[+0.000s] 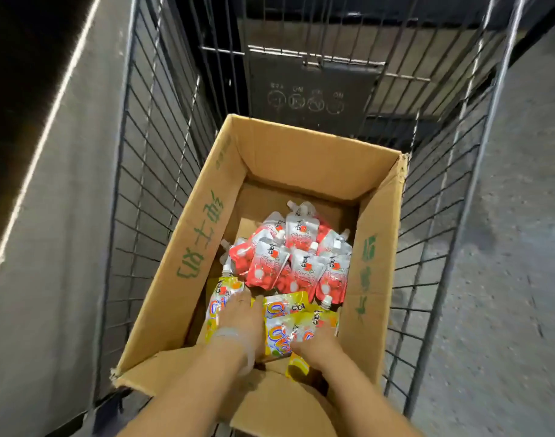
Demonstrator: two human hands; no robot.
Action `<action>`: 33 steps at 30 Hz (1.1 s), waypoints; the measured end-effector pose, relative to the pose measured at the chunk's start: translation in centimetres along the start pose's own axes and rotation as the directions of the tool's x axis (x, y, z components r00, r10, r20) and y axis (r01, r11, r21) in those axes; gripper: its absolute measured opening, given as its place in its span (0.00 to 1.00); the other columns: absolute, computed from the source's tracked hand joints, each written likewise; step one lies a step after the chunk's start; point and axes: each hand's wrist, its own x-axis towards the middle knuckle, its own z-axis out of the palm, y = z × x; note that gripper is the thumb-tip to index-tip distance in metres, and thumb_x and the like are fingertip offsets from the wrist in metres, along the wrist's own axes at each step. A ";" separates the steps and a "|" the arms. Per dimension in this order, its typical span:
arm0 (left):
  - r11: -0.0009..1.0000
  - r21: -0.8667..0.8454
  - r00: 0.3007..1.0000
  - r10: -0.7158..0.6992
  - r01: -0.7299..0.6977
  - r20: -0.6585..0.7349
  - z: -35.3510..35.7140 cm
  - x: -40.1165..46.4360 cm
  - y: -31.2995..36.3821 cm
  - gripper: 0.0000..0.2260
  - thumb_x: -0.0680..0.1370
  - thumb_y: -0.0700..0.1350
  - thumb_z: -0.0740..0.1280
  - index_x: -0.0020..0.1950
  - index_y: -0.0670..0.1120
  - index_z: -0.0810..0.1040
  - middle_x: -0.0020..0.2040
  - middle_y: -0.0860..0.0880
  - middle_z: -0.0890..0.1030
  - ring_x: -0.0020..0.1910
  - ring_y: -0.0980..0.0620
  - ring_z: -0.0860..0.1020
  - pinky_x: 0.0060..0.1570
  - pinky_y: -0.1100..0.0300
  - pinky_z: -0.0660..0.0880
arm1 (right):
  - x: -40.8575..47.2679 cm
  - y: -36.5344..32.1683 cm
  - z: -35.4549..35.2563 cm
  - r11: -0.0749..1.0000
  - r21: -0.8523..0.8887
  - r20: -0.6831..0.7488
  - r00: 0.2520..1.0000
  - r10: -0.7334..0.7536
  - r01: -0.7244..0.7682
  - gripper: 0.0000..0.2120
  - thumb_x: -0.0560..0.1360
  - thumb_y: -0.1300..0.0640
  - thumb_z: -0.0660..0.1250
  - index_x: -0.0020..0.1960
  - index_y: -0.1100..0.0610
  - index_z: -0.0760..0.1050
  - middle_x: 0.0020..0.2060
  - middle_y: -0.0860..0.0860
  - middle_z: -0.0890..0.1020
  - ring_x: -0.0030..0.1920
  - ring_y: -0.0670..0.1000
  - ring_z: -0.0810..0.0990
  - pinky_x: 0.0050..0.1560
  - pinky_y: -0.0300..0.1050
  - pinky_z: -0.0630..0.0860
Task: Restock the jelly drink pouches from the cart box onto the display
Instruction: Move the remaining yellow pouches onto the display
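Low in the frame, both hands, left (240,313) and right (317,343), reach into the box (188,247) onto yellow pouches (285,323), grip unclear; next, lift a bunch out.

red pouches (296,257) heaped mid-box | yellow pouches (289,323) near end | box (188,247) open

Box (207,222) inside cart (150,171), pouches (289,260) in box, both hands (241,313) among nearest pouches
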 end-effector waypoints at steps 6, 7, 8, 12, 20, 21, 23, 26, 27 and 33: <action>0.975 0.126 0.981 0.191 -0.184 -0.041 1.9 5.6 0.6 0.34 0.74 0.47 0.66 0.76 0.46 0.53 0.74 0.43 0.57 0.73 0.42 0.56 0.71 0.52 0.55 | 4.0 1.0 3.5 0.863 0.424 -0.106 0.931 0.348 -0.274 0.47 0.66 0.46 0.74 0.74 0.60 0.53 0.69 0.59 0.66 0.69 0.58 0.67 0.67 0.47 0.66; 0.971 0.135 0.974 0.209 -0.196 -0.089 2.0 6.0 0.5 0.32 0.73 0.49 0.66 0.74 0.46 0.57 0.71 0.43 0.61 0.71 0.42 0.59 0.69 0.53 0.56 | 4.2 1.1 3.8 0.850 0.454 -0.143 0.920 0.365 -0.267 0.50 0.64 0.44 0.76 0.75 0.57 0.52 0.71 0.59 0.64 0.70 0.59 0.65 0.68 0.48 0.64; 0.972 0.123 0.968 0.215 -0.200 -0.129 2.0 6.3 0.1 0.30 0.73 0.50 0.66 0.72 0.47 0.60 0.69 0.44 0.63 0.68 0.43 0.61 0.67 0.53 0.58 | 4.2 1.2 4.1 0.850 0.459 -0.163 0.917 0.365 -0.257 0.52 0.63 0.42 0.76 0.76 0.55 0.51 0.71 0.59 0.62 0.71 0.59 0.63 0.69 0.49 0.63; 0.981 0.032 0.977 0.194 -0.192 -0.087 3.2 6.5 -1.7 0.28 0.70 0.58 0.69 0.66 0.48 0.66 0.64 0.47 0.68 0.64 0.45 0.65 0.60 0.54 0.63 | 4.8 0.9 4.9 0.907 0.395 -0.190 0.952 0.239 -0.149 0.53 0.58 0.42 0.77 0.76 0.48 0.54 0.68 0.56 0.66 0.69 0.58 0.65 0.69 0.51 0.65; 0.994 0.021 0.994 0.110 -0.109 -0.014 3.2 7.9 -2.5 0.28 0.71 0.60 0.69 0.66 0.49 0.68 0.65 0.46 0.67 0.64 0.45 0.64 0.62 0.54 0.62 | 5.2 1.0 4.8 0.958 0.275 -0.200 0.970 0.137 -0.079 0.64 0.46 0.36 0.75 0.75 0.46 0.48 0.63 0.52 0.76 0.63 0.56 0.74 0.64 0.52 0.71; 0.995 0.020 0.995 0.101 -0.101 -0.008 3.2 8.1 -2.5 0.27 0.71 0.60 0.69 0.65 0.49 0.68 0.65 0.46 0.68 0.64 0.45 0.64 0.62 0.55 0.63 | 4.9 0.9 4.5 0.961 0.261 -0.207 0.967 0.148 -0.091 0.63 0.50 0.40 0.78 0.76 0.47 0.47 0.63 0.53 0.75 0.64 0.57 0.73 0.64 0.51 0.70; 0.996 -0.049 0.997 0.074 -0.073 0.019 3.4 8.1 -2.4 0.25 0.71 0.57 0.70 0.62 0.46 0.69 0.62 0.46 0.72 0.62 0.46 0.69 0.58 0.55 0.66 | 4.7 1.1 4.2 0.956 0.281 -0.246 0.956 0.160 -0.087 0.61 0.54 0.47 0.81 0.76 0.49 0.46 0.62 0.54 0.74 0.63 0.58 0.73 0.63 0.50 0.70; 0.968 -0.250 0.994 0.025 0.002 0.103 3.4 7.9 -2.3 0.24 0.71 0.52 0.73 0.60 0.44 0.68 0.56 0.45 0.77 0.56 0.45 0.75 0.50 0.55 0.71 | 4.6 1.4 4.2 0.935 0.351 -0.287 0.946 0.152 -0.044 0.59 0.54 0.55 0.82 0.75 0.51 0.49 0.60 0.53 0.76 0.59 0.56 0.76 0.58 0.46 0.73; 0.956 -0.291 0.992 0.013 0.026 0.129 3.3 8.0 -2.4 0.24 0.71 0.51 0.74 0.60 0.44 0.68 0.56 0.46 0.78 0.56 0.45 0.76 0.49 0.55 0.71 | 4.4 1.2 4.2 0.926 0.375 -0.282 0.946 0.163 -0.048 0.58 0.55 0.56 0.82 0.75 0.52 0.50 0.59 0.52 0.77 0.58 0.55 0.76 0.56 0.44 0.72; 0.961 -0.271 0.981 0.007 0.047 0.193 -0.3 6.0 -3.2 0.20 0.72 0.53 0.71 0.60 0.46 0.74 0.58 0.46 0.79 0.57 0.46 0.77 0.50 0.56 0.72 | 2.5 -0.3 2.9 0.767 0.641 -0.158 0.971 0.177 -0.036 0.51 0.48 0.65 0.82 0.66 0.56 0.63 0.55 0.55 0.79 0.54 0.57 0.80 0.56 0.56 0.78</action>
